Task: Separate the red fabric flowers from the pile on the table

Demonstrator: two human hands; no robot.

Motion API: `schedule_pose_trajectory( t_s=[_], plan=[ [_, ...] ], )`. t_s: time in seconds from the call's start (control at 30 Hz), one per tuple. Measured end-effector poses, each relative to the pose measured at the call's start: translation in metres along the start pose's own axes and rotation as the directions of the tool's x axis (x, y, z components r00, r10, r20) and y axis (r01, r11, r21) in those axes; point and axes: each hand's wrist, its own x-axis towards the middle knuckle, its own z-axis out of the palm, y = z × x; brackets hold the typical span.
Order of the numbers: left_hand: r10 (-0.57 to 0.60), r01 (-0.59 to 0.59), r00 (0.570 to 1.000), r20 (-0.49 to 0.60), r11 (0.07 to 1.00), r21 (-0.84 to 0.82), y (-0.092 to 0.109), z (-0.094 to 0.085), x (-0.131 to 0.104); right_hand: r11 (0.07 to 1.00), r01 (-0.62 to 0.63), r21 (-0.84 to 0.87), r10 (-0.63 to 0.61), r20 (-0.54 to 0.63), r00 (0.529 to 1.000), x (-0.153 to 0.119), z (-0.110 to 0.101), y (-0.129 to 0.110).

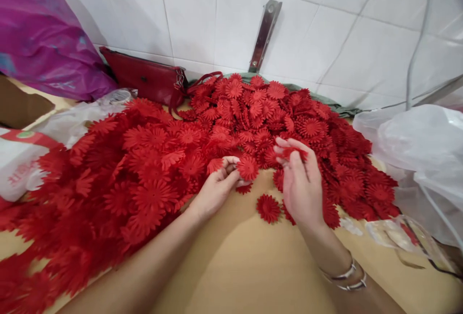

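Between the thumb and fingers of my left hand [221, 182] is a small red flower [247, 167], with its petals facing up. My right hand [301, 179] is raised to the right of it, palm turned inward and fingers bent around a red flower piece [293, 153]. A dark red layered flower [268, 209] lies on the tan table surface [238, 266] between and below the hands. Loose flat red petal pieces [152, 193] are heaped on the left. Behind and to the right is a pile of fuller red flowers [311, 128].
A dark red purse [144, 75] leans on the white tiled wall [191, 15] beneath a metal bracket [265, 34]. A purple bag [47, 39] is at the left. Clear plastic bags [423, 135] lie at the right, near a small plastic packet [394, 234].
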Motion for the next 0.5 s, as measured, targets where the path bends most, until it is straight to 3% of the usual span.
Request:
schedule_pose_trajectory(
  t_s=[0.03,0.07,0.13,0.2,0.3,0.37,0.5],
  plan=[
    [0.0,-0.001,1.0,0.025,0.999,0.032,0.001,0.0,-0.001,0.994,0.054,-0.093,-0.036,0.183,0.983,-0.005,0.005,-0.008],
    [0.004,-0.006,0.999,0.043,0.998,0.061,0.001,0.001,-0.002,0.978,0.119,-0.172,-0.043,0.389,0.92,-0.011,0.009,-0.014],
    [0.023,-0.028,0.998,0.055,0.995,0.096,0.003,0.001,-0.003,0.923,0.28,-0.265,-0.087,0.564,0.821,-0.019,0.016,-0.021],
    [0.042,-0.046,0.998,0.047,0.996,0.082,0.004,0.002,-0.003,0.848,0.396,-0.353,-0.175,0.519,0.837,-0.021,0.016,-0.017],
    [0.045,-0.045,0.999,0.03,0.999,0.018,0.004,0.001,-0.002,0.745,0.427,-0.513,-0.303,0.311,0.901,-0.015,0.009,0.0],
    [0.05,-0.05,0.999,0.016,0.999,0.006,0.004,0.0,0.0,0.71,0.38,-0.593,-0.292,0.243,0.925,-0.01,0.004,0.01],
    [0.065,-0.066,0.998,0.023,0.997,0.049,0.003,0.0,-0.001,0.716,0.35,-0.604,-0.239,0.259,0.936,-0.006,0.0,0.016]
  ],
)
